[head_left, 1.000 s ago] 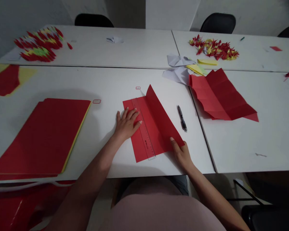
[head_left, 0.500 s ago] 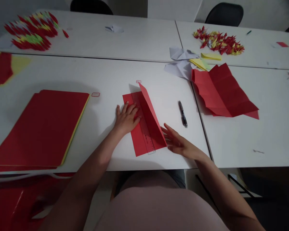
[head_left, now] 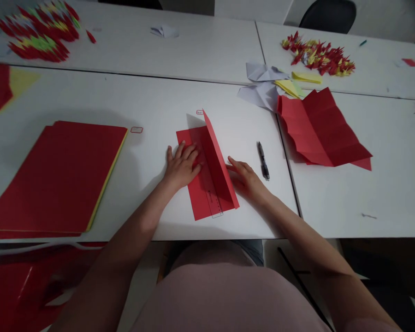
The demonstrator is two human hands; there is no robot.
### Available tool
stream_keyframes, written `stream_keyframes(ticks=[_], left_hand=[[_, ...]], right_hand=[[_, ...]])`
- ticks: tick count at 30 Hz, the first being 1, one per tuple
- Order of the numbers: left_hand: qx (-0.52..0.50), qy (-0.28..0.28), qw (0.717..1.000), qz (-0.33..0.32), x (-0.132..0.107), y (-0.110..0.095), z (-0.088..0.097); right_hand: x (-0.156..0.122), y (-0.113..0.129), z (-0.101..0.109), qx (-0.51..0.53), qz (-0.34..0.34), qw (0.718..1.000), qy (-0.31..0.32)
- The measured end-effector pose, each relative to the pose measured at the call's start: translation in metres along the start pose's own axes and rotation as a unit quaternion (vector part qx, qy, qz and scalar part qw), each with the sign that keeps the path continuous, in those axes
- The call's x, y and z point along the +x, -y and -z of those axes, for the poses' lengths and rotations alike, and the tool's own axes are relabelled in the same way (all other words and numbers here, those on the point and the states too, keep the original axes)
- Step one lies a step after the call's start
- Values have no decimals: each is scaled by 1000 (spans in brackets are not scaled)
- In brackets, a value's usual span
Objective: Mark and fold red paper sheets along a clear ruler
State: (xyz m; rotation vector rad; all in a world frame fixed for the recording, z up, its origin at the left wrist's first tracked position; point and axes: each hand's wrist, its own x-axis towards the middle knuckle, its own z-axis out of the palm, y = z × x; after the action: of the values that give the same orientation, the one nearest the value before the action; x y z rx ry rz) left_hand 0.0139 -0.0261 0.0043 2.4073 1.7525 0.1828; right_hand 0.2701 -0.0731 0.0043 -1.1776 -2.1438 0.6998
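Note:
A red sheet of paper lies before me with its right part folded up into a standing flap. On its flat part rests a clear ruler, its near end sticking out past the paper's edge. My left hand presses down on the ruler and paper, fingers spread. Behind the raised flap, on its right side, is my right hand, fingers stretched out and against or very near the paper; the exact contact is hidden. A black pen lies to the right of that hand.
A stack of red and yellow paper is at left. A creased red sheet lies at right, beside folded white papers and yellow pieces. Piles of small folded paper pieces sit farther back, with black chairs behind.
My right hand has moved slightly up and left along the flap, which now stands a little more upright. My left hand stays in place on the paper. The view has shifted slightly.

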Motion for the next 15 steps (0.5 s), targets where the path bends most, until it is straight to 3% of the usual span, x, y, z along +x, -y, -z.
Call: stream_keyframes(ticks=[10,15], left_hand=[[9,10,1000,-8,-2,3,0],[-49,-8,999,11,-4,5,-2]], right_hand=[[25,-3,-31,-31,61,997,-26],[24,3,-42,-56,47,997,-20]])
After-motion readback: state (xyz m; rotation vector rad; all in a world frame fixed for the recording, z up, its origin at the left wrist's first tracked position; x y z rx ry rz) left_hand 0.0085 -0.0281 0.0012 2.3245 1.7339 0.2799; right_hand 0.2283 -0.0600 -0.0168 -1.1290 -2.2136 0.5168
